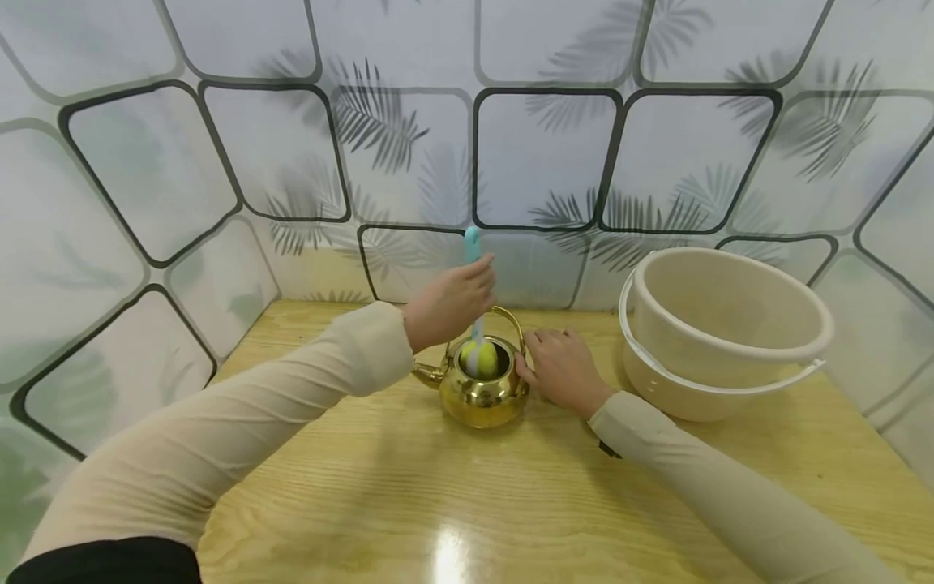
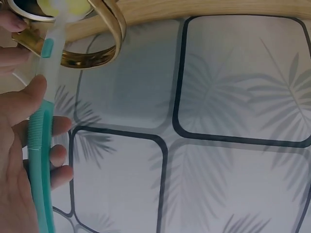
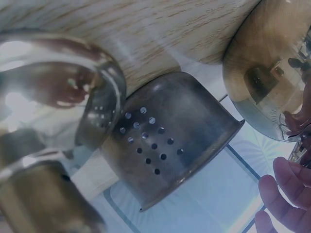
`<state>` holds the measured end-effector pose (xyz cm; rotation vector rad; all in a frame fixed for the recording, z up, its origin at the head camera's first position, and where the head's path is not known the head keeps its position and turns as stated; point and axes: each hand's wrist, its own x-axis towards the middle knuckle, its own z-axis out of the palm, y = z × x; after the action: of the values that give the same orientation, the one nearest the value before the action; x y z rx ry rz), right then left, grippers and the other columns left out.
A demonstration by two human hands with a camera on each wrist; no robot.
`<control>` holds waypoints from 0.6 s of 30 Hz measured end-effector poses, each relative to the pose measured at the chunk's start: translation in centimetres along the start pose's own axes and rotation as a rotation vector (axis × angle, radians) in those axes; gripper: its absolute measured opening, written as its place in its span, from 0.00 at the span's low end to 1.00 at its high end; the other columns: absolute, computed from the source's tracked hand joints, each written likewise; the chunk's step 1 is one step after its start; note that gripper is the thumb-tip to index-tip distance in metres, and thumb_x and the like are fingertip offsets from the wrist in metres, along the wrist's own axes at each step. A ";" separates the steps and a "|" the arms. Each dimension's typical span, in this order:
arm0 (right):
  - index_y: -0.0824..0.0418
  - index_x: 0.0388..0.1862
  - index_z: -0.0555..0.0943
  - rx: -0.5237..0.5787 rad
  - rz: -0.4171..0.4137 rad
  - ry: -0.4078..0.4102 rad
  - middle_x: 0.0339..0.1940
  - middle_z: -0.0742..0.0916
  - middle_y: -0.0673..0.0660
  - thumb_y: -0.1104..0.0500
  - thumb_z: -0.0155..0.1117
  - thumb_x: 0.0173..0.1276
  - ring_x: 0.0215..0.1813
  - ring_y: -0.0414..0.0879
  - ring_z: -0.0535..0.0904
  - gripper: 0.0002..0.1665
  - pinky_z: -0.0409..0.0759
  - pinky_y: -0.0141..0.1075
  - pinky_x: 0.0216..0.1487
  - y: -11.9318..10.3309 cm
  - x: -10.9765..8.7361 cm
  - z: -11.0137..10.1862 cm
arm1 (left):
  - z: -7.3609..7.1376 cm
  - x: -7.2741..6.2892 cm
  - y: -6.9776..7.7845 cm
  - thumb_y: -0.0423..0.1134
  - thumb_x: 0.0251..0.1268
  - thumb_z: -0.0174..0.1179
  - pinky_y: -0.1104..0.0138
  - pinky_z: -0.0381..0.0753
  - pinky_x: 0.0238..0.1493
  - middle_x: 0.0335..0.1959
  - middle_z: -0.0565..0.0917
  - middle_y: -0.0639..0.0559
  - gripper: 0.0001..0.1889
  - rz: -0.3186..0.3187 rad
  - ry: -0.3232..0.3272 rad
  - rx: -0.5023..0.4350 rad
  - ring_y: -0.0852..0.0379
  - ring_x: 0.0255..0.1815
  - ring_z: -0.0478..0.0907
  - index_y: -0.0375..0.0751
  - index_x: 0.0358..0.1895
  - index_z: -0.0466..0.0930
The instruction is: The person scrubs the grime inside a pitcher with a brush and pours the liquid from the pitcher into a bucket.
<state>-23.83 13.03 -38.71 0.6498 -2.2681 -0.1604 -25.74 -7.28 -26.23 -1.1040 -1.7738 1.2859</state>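
Note:
In the head view a gold-coloured metal kettle (image 1: pixel 483 410) stands on the table, its opening facing up and its spout to the left. My left hand (image 1: pixel 452 300) grips the teal handle of a sponge brush (image 2: pixel 40 160) above it. The brush stands nearly upright, with its yellow sponge head (image 1: pixel 479 359) inside the kettle's mouth. My right hand (image 1: pixel 565 369) holds the kettle's right side by the base of the arched handle (image 1: pixel 516 323), thumb in front and fingers behind. The bottom of the sponge is hidden within the kettle.
Beside the kettle, the right wrist view shows a perforated metal strainer (image 3: pixel 189 111) and a shiny lid-like piece (image 3: pixel 43 92). A cream bucket (image 1: pixel 700 381) with a white bail stands right of my right hand. Patterned wall covering (image 1: pixel 409 186) rises behind the wooden table (image 1: pixel 350 495).

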 end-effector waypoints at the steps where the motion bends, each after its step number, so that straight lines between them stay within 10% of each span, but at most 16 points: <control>1: 0.60 0.27 0.75 0.003 0.001 -0.001 0.19 0.82 0.54 0.52 0.61 0.61 0.21 0.47 0.78 0.13 0.69 0.39 0.22 0.0 0.0 0.0 | 0.1 0.0 -0.1 0.47 0.69 0.48 0.61 0.49 0.74 0.58 0.78 0.53 0.17 0.014 -0.016 -0.010 0.54 0.65 0.68 0.51 0.57 0.73; 18: 0.60 0.28 0.75 -0.013 0.005 -0.019 0.17 0.81 0.54 0.51 0.61 0.61 0.19 0.46 0.76 0.13 0.68 0.37 0.20 0.0 0.2 -0.2 | 5.3 -0.7 -1.0 0.60 0.69 0.43 0.60 0.54 0.73 0.62 0.74 0.49 0.28 0.097 0.190 -0.109 0.52 0.64 0.67 0.47 0.64 0.67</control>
<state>-23.80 12.93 -38.52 0.6385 -2.2848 -0.1795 -30.35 -10.07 -26.84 -1.3415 -1.6824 1.1101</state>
